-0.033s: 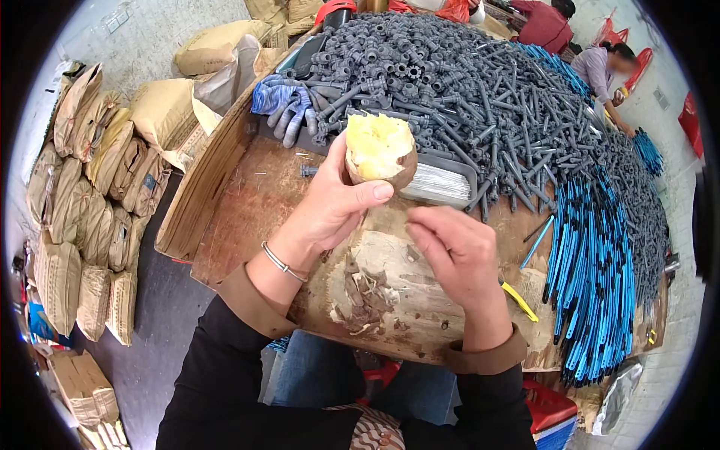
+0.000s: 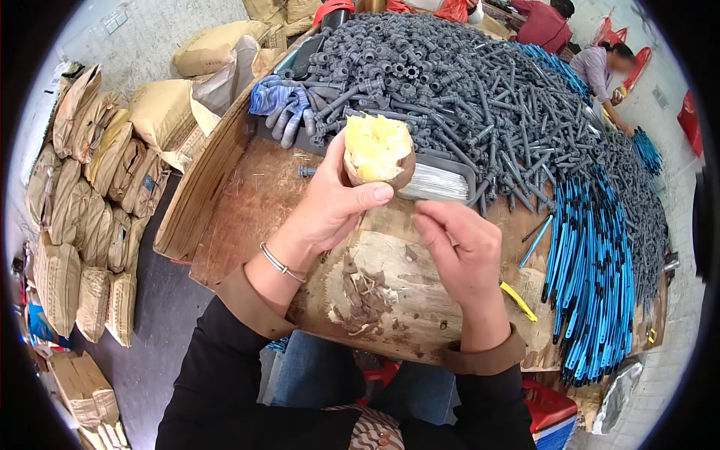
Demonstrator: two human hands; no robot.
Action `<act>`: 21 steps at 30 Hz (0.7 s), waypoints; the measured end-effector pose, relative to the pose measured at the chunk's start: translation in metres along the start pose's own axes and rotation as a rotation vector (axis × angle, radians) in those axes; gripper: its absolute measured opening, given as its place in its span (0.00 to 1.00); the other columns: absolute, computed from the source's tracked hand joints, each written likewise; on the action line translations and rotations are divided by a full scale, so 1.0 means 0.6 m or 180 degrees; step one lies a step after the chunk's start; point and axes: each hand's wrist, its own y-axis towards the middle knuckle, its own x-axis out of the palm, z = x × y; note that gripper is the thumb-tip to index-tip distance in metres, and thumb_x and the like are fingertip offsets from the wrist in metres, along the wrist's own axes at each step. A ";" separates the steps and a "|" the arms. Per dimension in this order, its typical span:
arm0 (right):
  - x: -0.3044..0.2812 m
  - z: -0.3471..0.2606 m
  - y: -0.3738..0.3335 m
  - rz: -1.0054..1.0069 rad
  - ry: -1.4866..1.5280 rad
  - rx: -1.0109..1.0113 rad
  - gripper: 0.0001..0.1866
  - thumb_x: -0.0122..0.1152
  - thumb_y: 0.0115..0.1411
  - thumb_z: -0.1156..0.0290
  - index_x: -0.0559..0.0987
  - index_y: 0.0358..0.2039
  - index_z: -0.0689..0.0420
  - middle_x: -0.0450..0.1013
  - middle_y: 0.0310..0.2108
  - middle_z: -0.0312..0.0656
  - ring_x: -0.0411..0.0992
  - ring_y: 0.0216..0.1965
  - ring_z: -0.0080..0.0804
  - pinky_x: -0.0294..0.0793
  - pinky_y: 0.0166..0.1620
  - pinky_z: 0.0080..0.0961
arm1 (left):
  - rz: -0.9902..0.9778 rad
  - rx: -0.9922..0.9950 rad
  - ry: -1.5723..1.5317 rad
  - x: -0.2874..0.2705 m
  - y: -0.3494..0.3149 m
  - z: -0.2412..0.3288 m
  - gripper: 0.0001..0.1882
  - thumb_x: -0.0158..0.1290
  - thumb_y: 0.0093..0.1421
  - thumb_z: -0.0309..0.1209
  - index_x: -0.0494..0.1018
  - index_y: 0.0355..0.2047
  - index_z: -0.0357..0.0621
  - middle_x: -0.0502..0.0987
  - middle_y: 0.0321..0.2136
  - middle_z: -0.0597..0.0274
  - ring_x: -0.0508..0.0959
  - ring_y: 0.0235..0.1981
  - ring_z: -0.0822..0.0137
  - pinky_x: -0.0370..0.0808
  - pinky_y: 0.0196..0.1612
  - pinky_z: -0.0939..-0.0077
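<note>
My left hand [image 2: 341, 199] is wrapped round a partly peeled potato [image 2: 377, 150], holding it up over the table. Its upper part is bare, uneven yellow flesh; brown skin still covers the lower side. To the right and a little lower, my right hand [image 2: 463, 251] hangs apart from the potato. Its fingers are curled in toward the thumb, and whatever they may pinch is hidden. Below both hands, brown peelings [image 2: 364, 296] lie in a loose heap on the worn wooden table [image 2: 240, 202].
A big mound of grey plastic fittings [image 2: 420, 67] covers the far side. Nearby are a tray of thin metal rods [image 2: 439, 182], blue-grey gloves [image 2: 285, 112], a yellow-handled tool [image 2: 519, 301] and blue-and-black strips [image 2: 592, 277]. Brown sacks [image 2: 67, 202] stand left. Two people work at the far right.
My right hand has shifted slightly right, away from the potato. The left hand and the potato have hardly moved.
</note>
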 end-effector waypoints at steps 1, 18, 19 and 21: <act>0.001 0.001 0.000 0.0304 -0.0031 0.0061 0.07 0.60 0.52 0.80 0.78 0.33 0.65 0.75 0.29 0.47 0.75 0.29 0.36 0.73 0.33 0.23 | 0.0060 0.0085 0.0207 0.004 0.000 -0.001 0.48 0.65 0.43 0.21 0.48 0.61 0.41 0.63 0.54 0.57 0.65 0.55 0.65 0.65 0.57 0.70; 0.015 0.013 -0.005 0.1006 -0.0744 -0.0018 0.06 0.61 0.51 0.78 0.76 0.31 0.62 0.74 0.25 0.45 0.74 0.25 0.41 0.73 0.29 0.29 | -0.0113 0.0352 0.1868 0.015 -0.008 -0.021 0.56 0.69 0.39 0.26 0.43 0.62 0.40 0.59 0.55 0.53 0.62 0.56 0.65 0.62 0.58 0.70; 0.016 0.013 -0.004 0.1032 -0.0781 -0.0082 0.06 0.61 0.51 0.78 0.76 0.31 0.61 0.74 0.25 0.45 0.74 0.25 0.41 0.73 0.28 0.29 | -0.0110 0.0350 0.1868 0.015 -0.008 -0.022 0.56 0.69 0.39 0.26 0.43 0.62 0.40 0.59 0.55 0.53 0.62 0.56 0.65 0.62 0.58 0.70; 0.018 0.012 -0.005 0.1053 -0.0842 -0.0095 0.06 0.61 0.50 0.78 0.76 0.31 0.61 0.74 0.24 0.44 0.74 0.24 0.40 0.73 0.28 0.29 | -0.0095 0.0395 0.1975 0.013 -0.008 -0.023 0.56 0.69 0.38 0.26 0.44 0.62 0.40 0.61 0.54 0.55 0.64 0.55 0.66 0.63 0.57 0.71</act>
